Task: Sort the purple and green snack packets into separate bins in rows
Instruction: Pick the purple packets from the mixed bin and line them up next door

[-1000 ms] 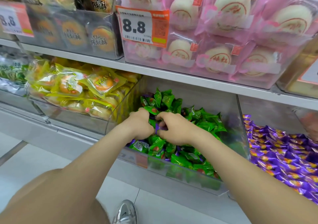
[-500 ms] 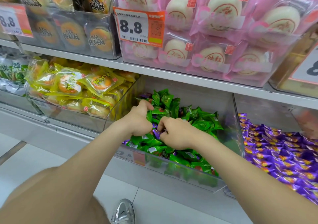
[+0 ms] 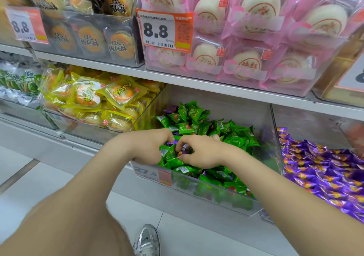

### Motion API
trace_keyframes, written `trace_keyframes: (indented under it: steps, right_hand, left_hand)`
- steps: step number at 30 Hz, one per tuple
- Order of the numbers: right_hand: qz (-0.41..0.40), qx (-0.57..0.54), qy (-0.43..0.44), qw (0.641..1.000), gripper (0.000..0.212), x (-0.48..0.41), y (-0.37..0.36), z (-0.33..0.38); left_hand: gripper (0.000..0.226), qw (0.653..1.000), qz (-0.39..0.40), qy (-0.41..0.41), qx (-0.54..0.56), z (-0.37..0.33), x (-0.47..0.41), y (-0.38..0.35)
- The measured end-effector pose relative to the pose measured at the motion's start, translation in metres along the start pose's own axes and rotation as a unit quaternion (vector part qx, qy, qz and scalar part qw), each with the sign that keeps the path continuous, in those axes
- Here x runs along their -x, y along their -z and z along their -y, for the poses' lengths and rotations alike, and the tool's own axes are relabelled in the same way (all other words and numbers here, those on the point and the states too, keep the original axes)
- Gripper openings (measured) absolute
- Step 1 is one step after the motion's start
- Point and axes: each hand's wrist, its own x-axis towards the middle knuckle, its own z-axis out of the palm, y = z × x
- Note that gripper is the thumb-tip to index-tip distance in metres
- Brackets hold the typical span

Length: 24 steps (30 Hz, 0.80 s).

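The right hand [image 3: 201,152] is curled, with thumb and forefinger closed narrowly on a purple packet [image 3: 184,150]. The fingers cover most of that packet. The left hand [image 3: 145,146] lies just beside it, knuckles up, fingers curled down into the pile. Its fingertips are buried, so it cannot be determined whether it holds anything.

Both hands work at the front left of the green packets [image 3: 232,133], which fill a clear bin [image 3: 208,191]. A few other purple wrappers show among the green ones, at the back left corner and low at the front; their number is unclear. A price label [image 3: 152,174] on the bin front is partly covered by the left hand, and its figures are blurred.

The neighbouring bin to the right holds the purple packets [image 3: 325,171] and is cut off by the frame edge. To the left sits a bin of yellow packets [image 3: 94,98]. On the shelf above stand pink-wrapped cakes [image 3: 246,39] beside a price tag [image 3: 164,30] reading 8.8. A shoe [image 3: 146,240] is cut off at the bottom edge.
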Motion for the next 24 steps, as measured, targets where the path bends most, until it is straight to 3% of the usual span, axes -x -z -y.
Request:
trace_keyframes:
  steps: [3,8,11,14,17,20,22,24]
  right_hand:
    - [-0.023,-0.053,0.024,0.998,0.017,0.005,0.0,-0.002]
    - [-0.029,-0.075,0.032,0.996,0.049,0.014,0.004,-0.006]
    - [-0.051,-0.064,0.035,0.996,0.033,0.023,0.007,-0.004]
    - [-0.131,-0.122,0.03,0.983,0.02,0.031,0.011,-0.007]
    - [-0.199,-0.279,0.049,0.938,0.014,0.041,0.019,-0.014]
    - [-0.216,-0.37,0.048,0.902,0.015,0.056,0.024,-0.016]
    - [-0.232,-0.391,0.037,0.89,0.02,0.065,0.025,-0.016]
    - [-0.279,-0.357,0.021,0.891,0.028,0.076,0.027,-0.017]
  left_hand:
    - [0.084,1.0,-0.016,-0.004,-0.007,-0.001,-0.005,0.003]
    - [0.077,1.0,-0.018,-0.019,0.011,0.003,-0.008,0.004]
    - [0.07,0.998,-0.031,-0.048,0.04,0.003,-0.008,0.002]
    - [0.059,0.991,-0.101,-0.059,0.059,0.003,-0.01,-0.001]
    - [0.055,0.97,-0.202,-0.067,0.118,0.002,-0.015,-0.004]
    - [0.048,0.934,-0.288,-0.122,0.17,-0.01,-0.017,-0.012]
    - [0.052,0.912,-0.276,-0.177,0.245,-0.027,-0.011,-0.016]
    - [0.04,0.893,-0.23,-0.223,0.317,-0.046,-0.006,-0.018]
